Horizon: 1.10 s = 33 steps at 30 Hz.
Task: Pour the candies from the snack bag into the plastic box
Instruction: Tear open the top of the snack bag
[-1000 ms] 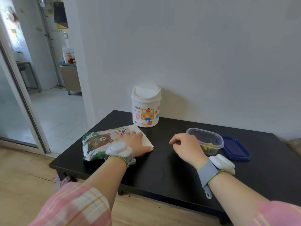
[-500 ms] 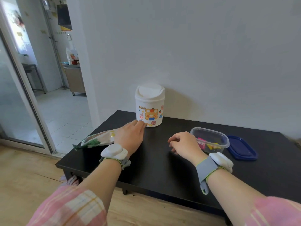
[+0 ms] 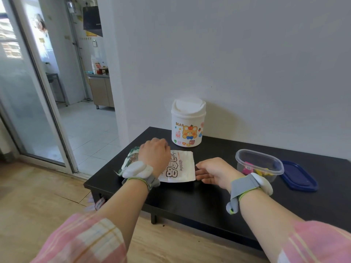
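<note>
A white and green snack bag (image 3: pixel 179 167) lies flat on the black table (image 3: pixel 190 198), its printed end pointing right. My left hand (image 3: pixel 154 153) is closed on the bag's middle, covering part of it. My right hand (image 3: pixel 212 172) hovers open at the bag's right edge, fingertips touching or almost touching it. To the right stands a clear plastic box (image 3: pixel 259 164) without its lid, with a few pink and yellow candies in the bottom.
A dark blue lid (image 3: pixel 299 178) lies just right of the box. A white bear-print mini bin (image 3: pixel 188 123) stands at the back by the wall. The table's left and front edges drop to a wooden floor; a doorway opens on the left.
My left hand has dragged the snack bag rightward toward the table's middle and laid it flat. My right hand has opened and reached left to the bag's edge.
</note>
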Each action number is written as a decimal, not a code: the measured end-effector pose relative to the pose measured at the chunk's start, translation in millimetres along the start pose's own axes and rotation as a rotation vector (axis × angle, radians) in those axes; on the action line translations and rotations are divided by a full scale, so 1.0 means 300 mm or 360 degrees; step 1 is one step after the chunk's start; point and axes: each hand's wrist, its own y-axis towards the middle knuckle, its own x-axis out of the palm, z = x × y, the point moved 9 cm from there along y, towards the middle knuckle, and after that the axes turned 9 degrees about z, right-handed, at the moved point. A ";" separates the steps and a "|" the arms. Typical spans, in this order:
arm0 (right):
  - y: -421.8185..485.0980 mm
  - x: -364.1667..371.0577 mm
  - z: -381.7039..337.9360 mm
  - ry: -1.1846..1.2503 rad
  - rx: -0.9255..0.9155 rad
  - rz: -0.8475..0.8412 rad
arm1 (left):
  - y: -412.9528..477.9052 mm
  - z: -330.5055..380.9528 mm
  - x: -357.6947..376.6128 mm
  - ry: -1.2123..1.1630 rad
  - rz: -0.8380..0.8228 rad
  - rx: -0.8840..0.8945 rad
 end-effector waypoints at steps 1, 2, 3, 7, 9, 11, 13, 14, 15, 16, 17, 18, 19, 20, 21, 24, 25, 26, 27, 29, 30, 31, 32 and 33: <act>0.002 0.002 0.005 -0.0017 0.0016 -0.0005 | -0.007 -0.046 0.037 0.0161 -0.0166 -0.0089; 0.007 0.005 0.011 -0.0037 0.0029 -0.0010 | -0.023 -0.091 0.071 0.0261 -0.0321 -0.0182; 0.011 0.010 0.015 -0.0047 0.0037 -0.0008 | -0.041 -0.126 0.098 0.0278 -0.0430 -0.0266; 0.034 0.014 0.017 -0.0067 -0.0003 0.0102 | -0.074 -0.147 0.143 0.0036 -0.0546 -0.0361; 0.045 0.002 0.015 -0.0073 -0.0030 0.0201 | -0.064 -0.122 0.150 -0.0063 -0.0571 -0.0312; 0.053 -0.022 0.012 -0.0004 -0.0043 0.0261 | -0.055 -0.091 0.163 -0.0155 -0.0585 -0.0252; 0.054 -0.052 0.007 0.0131 -0.0036 0.0280 | -0.054 -0.065 0.176 -0.0225 -0.0594 -0.0208; 0.052 -0.077 0.004 0.0208 -0.0040 0.0285 | -0.054 -0.046 0.189 -0.0264 -0.0603 -0.0187; 0.050 -0.103 0.000 0.0278 -0.0049 0.0286 | -0.053 -0.024 0.200 -0.0300 -0.0598 -0.0170; 0.048 -0.111 -0.006 0.0327 -0.0058 0.0269 | -0.054 -0.019 0.204 -0.0331 -0.0587 -0.0169; 0.044 -0.132 -0.008 0.0358 -0.0066 0.0265 | -0.052 0.003 0.212 -0.0368 -0.0582 -0.0159; 0.045 -0.155 -0.006 0.0377 -0.0077 0.0268 | -0.050 0.027 0.221 -0.0406 -0.0583 -0.0146; 0.043 -0.175 -0.003 0.0391 -0.0087 0.0270 | -0.050 0.049 0.229 -0.0433 -0.0592 -0.0130; 0.044 -0.197 0.003 0.0410 -0.0095 0.0270 | -0.052 0.073 0.236 -0.0451 -0.0601 -0.0111; 0.041 -0.214 0.007 0.0438 -0.0101 0.0260 | -0.053 0.092 0.243 -0.0464 -0.0607 -0.0093; 0.031 -0.229 0.016 0.0504 -0.0096 0.0183 | -0.053 0.118 0.250 -0.0482 -0.0580 -0.0059; 0.027 -0.234 0.019 0.0536 -0.0089 0.0152 | -0.052 0.127 0.253 -0.0490 -0.0575 -0.0051; 0.025 -0.242 0.022 0.0564 -0.0084 0.0128 | -0.051 0.137 0.257 -0.0497 -0.0575 -0.0042; 0.024 -0.250 0.026 0.0580 -0.0079 0.0108 | -0.051 0.148 0.261 -0.0500 -0.0579 -0.0031; 0.020 -0.272 0.031 0.0579 -0.0076 0.0091 | -0.053 0.173 0.268 -0.0501 -0.0590 -0.0001; 0.018 -0.281 0.034 0.0569 -0.0077 0.0094 | -0.054 0.182 0.270 -0.0501 -0.0594 0.0009; 0.015 -0.289 0.035 0.0561 -0.0082 0.0099 | -0.055 0.188 0.272 -0.0503 -0.0598 0.0014; 0.013 -0.294 0.036 0.0552 -0.0089 0.0104 | -0.055 0.193 0.273 -0.0502 -0.0604 0.0017; 0.012 -0.297 0.037 0.0540 -0.0100 0.0109 | -0.054 0.198 0.274 -0.0492 -0.0610 0.0023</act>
